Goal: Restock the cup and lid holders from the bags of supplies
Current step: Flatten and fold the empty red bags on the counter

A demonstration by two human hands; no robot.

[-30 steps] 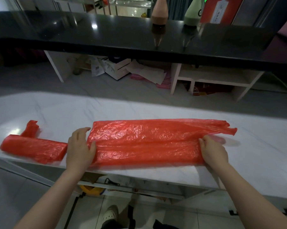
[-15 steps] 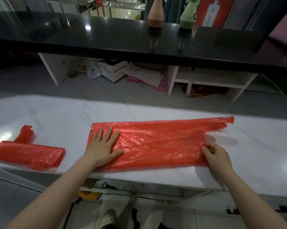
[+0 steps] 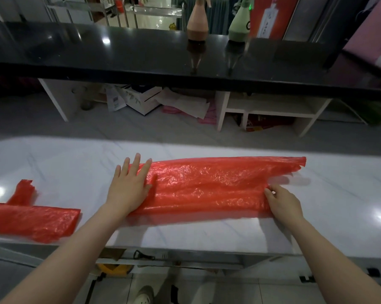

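Head view: a crinkled red bag (image 3: 207,185) lies flattened on the white counter (image 3: 338,205). Left hand (image 3: 128,185) presses it, fingers spread flat; right hand (image 3: 281,200) pinches its right edge. A second bag (image 3: 34,220), folded, is cut off at left. Two bags, two hands.

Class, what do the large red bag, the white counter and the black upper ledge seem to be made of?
Large red bag: thin plastic film, translucent, with crinkled glossy wrinkles. White counter: polished marble or an imitation, with faint grey veins and glare spots. Black upper ledge: polished stone or glass, mirror reflections.
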